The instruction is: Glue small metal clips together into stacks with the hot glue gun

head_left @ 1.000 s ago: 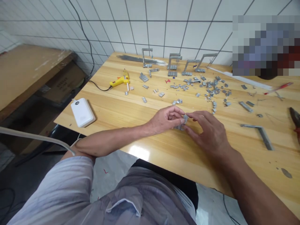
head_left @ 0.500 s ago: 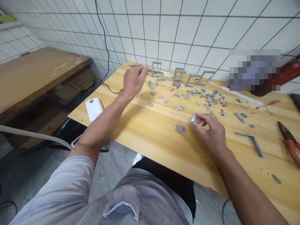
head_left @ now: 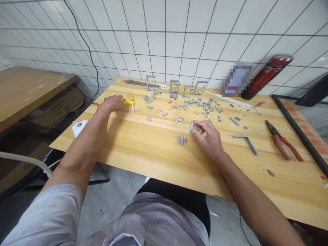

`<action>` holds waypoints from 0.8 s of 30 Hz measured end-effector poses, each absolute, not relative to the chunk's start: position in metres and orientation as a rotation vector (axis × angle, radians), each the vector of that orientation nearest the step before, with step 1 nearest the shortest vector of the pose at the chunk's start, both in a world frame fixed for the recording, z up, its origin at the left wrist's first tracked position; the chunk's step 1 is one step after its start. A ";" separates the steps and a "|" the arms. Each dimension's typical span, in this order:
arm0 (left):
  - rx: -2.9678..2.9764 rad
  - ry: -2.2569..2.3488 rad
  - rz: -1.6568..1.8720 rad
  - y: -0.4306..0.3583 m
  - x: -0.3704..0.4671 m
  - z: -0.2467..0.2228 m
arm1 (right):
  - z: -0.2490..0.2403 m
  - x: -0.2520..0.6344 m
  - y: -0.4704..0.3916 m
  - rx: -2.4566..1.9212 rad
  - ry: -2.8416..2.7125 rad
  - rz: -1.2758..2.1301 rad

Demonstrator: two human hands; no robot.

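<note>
My left hand (head_left: 114,102) is closed round the rear of a yellow glue gun (head_left: 130,99) at the table's far left; its fingers are partly hidden. My right hand (head_left: 208,136) pinches a small grey metal strip (head_left: 192,125) between thumb and fingers, just above the wooden table (head_left: 143,145). Left of and nearer me than that hand, a few short grey strips (head_left: 182,140) lie side by side. Small grey pieces (head_left: 210,106) are scattered beyond it. Along the back stand several bent grey frames on flat bases, one frame (head_left: 150,83) at the left.
Pliers with red handles (head_left: 282,141) and an L-shaped grey strip (head_left: 248,143) lie at the right. A red flask (head_left: 269,75) leans by the tiled wall, beside a blurred-out object (head_left: 237,79). A white power bank (head_left: 79,128) sits at the left edge.
My left hand has come down and left onto the glue gun. My right hand still pinches the metal strip. The view has swung right, bringing the whole pliers into sight.
</note>
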State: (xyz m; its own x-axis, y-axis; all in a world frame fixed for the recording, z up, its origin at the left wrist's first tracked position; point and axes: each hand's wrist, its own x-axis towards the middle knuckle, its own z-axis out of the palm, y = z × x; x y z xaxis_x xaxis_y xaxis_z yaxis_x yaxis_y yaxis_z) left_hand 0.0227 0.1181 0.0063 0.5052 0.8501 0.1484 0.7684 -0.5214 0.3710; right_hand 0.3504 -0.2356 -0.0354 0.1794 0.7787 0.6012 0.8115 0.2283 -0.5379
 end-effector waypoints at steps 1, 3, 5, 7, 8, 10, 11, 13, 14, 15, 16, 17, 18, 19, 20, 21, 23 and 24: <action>2.476 1.409 0.443 0.119 0.021 0.006 | -0.035 0.351 -0.236 -1.536 -1.569 -0.025; 2.436 1.558 0.294 0.119 0.020 0.005 | -0.035 0.352 -0.236 -1.537 -1.541 0.016; 2.415 1.644 0.187 0.119 0.020 0.003 | -0.036 0.353 -0.235 -1.536 -1.511 0.057; 2.411 1.695 0.102 0.118 0.021 -0.001 | -0.035 0.353 -0.235 -1.538 -1.481 0.095; 2.414 1.709 0.070 0.117 0.022 -0.003 | -0.035 0.353 -0.235 -1.540 -1.467 0.112; 2.426 1.733 0.033 0.116 0.025 -0.006 | -0.035 0.353 -0.236 -1.543 -1.437 0.144; 2.433 1.745 0.030 0.114 0.027 -0.007 | -0.035 0.353 -0.236 -1.542 -1.421 0.161; 2.445 1.779 0.040 0.109 0.033 -0.006 | -0.035 0.353 -0.235 -1.534 -1.379 0.204; 2.450 1.786 0.081 0.105 0.036 -0.004 | -0.035 0.353 -0.235 -1.528 -1.352 0.232; 2.453 1.780 0.159 0.099 0.041 -0.001 | -0.036 0.353 -0.235 -1.517 -1.317 0.268; 2.457 1.750 0.281 0.092 0.045 0.003 | -0.036 0.353 -0.234 -1.502 -1.276 0.314; 2.456 1.687 0.433 0.082 0.051 0.007 | -0.036 0.354 -0.233 -1.482 -1.230 0.369; 2.444 1.615 0.600 0.071 0.057 0.013 | -0.037 0.354 -0.233 -1.458 -1.183 0.430; 2.457 1.550 0.689 0.058 0.063 0.018 | -0.037 0.355 -0.232 -1.434 -1.135 0.492; 2.464 1.536 0.732 0.043 0.069 0.024 | -0.037 0.356 -0.231 -1.409 -1.090 0.551; 2.472 1.516 0.750 0.027 0.076 0.030 | -0.036 0.356 -0.231 -1.384 -1.049 0.600; 2.514 1.355 0.795 -0.007 0.087 0.039 | -0.034 0.357 -0.230 -1.330 -0.987 0.674; 2.527 1.186 0.820 -0.024 0.092 0.042 | -0.032 0.357 -0.229 -1.301 -0.964 0.702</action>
